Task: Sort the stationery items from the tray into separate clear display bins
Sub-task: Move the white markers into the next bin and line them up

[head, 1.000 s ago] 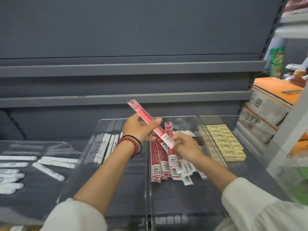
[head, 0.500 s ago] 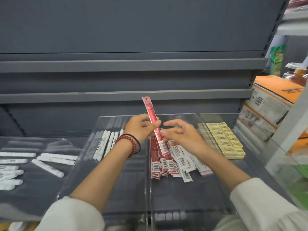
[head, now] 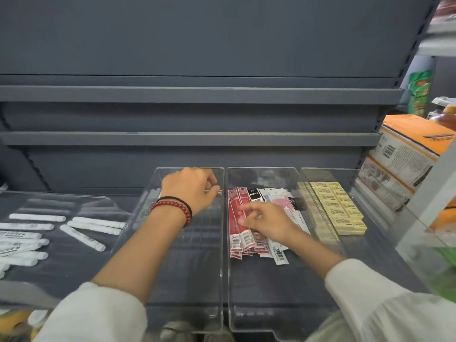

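Currently both hands are down in the clear bins that stand on a grey shelf unit (head: pixel 197 95). L hand (head: pixel 190 191), w/ a red bead bracelet (head: pixel 172 206) and a black band at the wrist, is at the far end of the left-centre bin (head: pixel 192 280). Its knuckles face up and its fingers (head: pixel 212 186) are curled under, just beside the wall shared w/ the middle bin (head: pixel 246 287). The palm side is hidden, so can't tell whether it has hold of anything. Pale pens (head: pixel 151 195) show faintly in that bin, left of the wrist.

R hand (head: pixel 266 223) lies low in the middle bin, palm down, fingers loosely stretched toward the left and spread a little. Its fingertips (head: pixel 244 214) rest on the red packets (head: pixel 234 218). They're motion-blurred; no clear pinch, nothing lifted. The red packets lie lengthwise in a fanned stack along the bin's left side, barcode ends toward the person. Mixed packets (head: pixel 278 197) in white, pink and black lie just beside them, partly under the R hand.

Yellow erasers (head: pixel 338 206) sit in neat rows in the right bin (head: pixel 365 253). Over on the left, the tray (head: pixel 64 267) has white markers (head: pixel 93 222) scattered on it, well apart from both hands. Cardboard boxes (head: pixel 407 156) are stacked at far right. White sleeves (head: pixel 98 312) cover both forearms nearest the camera.
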`<state>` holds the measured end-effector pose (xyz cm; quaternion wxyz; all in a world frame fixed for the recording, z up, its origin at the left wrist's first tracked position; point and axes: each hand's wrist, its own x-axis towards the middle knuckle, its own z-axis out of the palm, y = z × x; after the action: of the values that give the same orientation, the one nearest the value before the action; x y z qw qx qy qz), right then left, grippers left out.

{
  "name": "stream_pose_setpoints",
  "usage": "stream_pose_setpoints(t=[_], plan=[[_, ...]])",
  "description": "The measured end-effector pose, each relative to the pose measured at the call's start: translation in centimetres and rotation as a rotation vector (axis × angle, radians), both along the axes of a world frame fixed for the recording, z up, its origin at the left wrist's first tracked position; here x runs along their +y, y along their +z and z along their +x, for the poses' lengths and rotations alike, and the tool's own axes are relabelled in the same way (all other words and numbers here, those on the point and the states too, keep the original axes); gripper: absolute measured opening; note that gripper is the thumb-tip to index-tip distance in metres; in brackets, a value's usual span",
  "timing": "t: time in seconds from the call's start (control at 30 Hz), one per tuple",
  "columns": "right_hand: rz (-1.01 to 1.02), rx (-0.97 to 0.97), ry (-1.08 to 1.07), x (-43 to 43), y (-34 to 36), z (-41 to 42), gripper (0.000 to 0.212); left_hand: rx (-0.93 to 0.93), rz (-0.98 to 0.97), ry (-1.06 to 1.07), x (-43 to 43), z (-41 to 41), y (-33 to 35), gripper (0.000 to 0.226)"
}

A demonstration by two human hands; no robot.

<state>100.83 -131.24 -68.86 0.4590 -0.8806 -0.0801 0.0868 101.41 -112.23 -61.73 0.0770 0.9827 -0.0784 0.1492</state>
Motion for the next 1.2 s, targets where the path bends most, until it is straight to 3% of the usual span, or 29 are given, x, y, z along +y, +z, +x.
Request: stream_pose_setpoints(t=[0.13, 0.23, 0.5, 0.73, 0.93, 1.2], plan=[[-0.433, -0.177, 0.009, 0.8, 0.2, 0.5, 0.041, 0.041, -0.027, 0.096, 3.2, -1.3, -0.2, 0.02], [-0.593, -0.339, -0.029, 1.8, 1.7, 0.4, 0.038, 0.069, -0.067, 0.202, 6.2, -2.0, -1.1, 0.019], [-0.501, -0.562, 0.071, 9.4, 5.5, -0.4, 0.027, 0.071, -0.375, 0.512, 15.1, -5.2, -3.2, 0.012], [-0.549, -0.579, 0.326, 18.9, 5.9, -0.2, 0.026, -0.064, -0.657, 0.636, 19.7, -7.3, -4.9, 0.034], [-0.707, -0.579, 0.394, 21.3, 4.6, 1.2, 0.036, -0.025, -0.671, 0.664, 20.2, -5.5, -6.6, 0.046], [-0.612, -0.557, 0.318, 22.6, 2.2, 2.8, 0.035, 0.177, -0.72, 0.877, 18.6, -1.8, -9.7, 0.064]])
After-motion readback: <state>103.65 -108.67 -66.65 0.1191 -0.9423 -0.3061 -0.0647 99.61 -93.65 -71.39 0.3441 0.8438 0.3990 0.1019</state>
